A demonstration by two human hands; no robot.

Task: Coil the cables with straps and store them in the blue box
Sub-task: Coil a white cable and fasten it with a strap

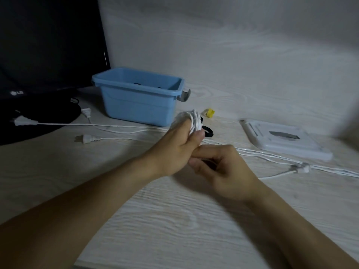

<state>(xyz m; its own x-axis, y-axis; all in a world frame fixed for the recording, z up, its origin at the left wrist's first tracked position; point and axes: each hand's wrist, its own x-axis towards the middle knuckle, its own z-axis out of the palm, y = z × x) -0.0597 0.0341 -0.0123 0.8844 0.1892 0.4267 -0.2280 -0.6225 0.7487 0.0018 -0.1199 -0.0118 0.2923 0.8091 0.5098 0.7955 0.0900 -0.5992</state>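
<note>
My left hand (174, 148) grips a coiled white cable (191, 120) just in front of the blue box (136, 101). A black strap (207, 132) loops out beside the coil by my thumb. My right hand (223, 167) sits just below the left, fingers curled and pinching something dark, most likely the strap's end; it is mostly hidden. Several loose white cables (272, 155) run across the table from plugs (87, 138) on the left to the right edge. Dark items lie inside the box, barely visible.
A black monitor (44, 45) with its round base stands at the back left. A white flat device (285, 140) lies at the right. A small yellow piece (209, 113) sits right of the box. The wooden table (174, 220) stretches toward me.
</note>
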